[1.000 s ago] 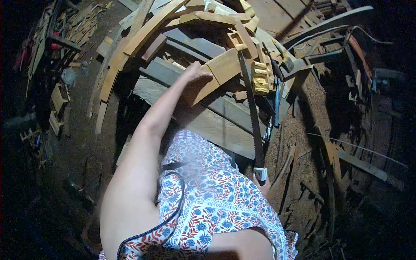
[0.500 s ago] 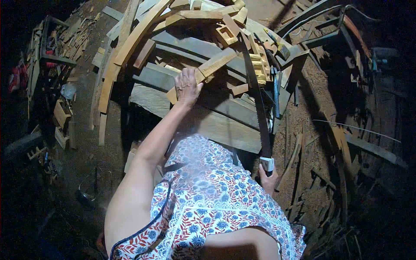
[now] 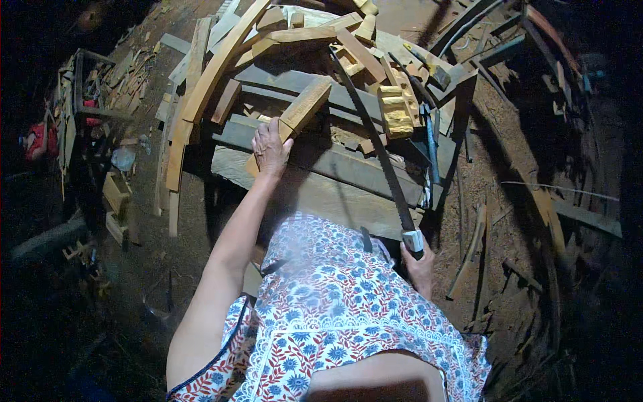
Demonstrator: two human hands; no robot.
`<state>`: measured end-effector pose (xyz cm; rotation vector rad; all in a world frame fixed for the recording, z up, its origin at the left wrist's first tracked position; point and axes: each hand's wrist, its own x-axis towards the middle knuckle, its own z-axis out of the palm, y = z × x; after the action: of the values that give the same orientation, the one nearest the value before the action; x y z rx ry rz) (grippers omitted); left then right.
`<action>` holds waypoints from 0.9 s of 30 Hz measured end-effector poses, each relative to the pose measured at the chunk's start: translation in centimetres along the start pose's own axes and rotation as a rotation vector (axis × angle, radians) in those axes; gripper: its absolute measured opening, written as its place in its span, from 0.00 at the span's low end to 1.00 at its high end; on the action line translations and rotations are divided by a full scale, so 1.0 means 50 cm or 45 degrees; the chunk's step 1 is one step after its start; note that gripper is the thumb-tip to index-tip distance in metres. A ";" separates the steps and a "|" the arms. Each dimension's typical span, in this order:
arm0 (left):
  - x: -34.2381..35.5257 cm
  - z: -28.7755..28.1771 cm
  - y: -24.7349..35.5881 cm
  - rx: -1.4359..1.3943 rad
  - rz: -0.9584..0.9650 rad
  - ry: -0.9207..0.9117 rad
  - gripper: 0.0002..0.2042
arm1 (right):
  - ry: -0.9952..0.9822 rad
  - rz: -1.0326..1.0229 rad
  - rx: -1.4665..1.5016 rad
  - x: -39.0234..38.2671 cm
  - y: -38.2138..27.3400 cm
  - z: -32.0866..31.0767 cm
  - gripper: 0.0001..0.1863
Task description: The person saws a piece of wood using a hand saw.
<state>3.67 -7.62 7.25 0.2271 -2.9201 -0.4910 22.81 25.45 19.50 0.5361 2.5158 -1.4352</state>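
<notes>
Pale wood block (image 3: 307, 107), gripped by left hand (image 3: 271, 151), now turned narrow face up, swung leftward, so apart from saw (image 3: 376, 139), its handle in right hand's (image 3: 420, 266) closed fingers.

Yeah, standing right here and I can't read any lettering, labels, numbers or signs on anything, tbh.
</notes>
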 end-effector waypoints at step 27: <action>0.045 -0.016 -0.116 -0.280 -0.024 -0.507 0.28 | -0.136 -0.260 0.143 0.142 0.122 -0.110 0.26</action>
<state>2.32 -13.68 6.39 0.1398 -3.2067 -0.9525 18.80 34.53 15.07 0.2178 2.4758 -1.6370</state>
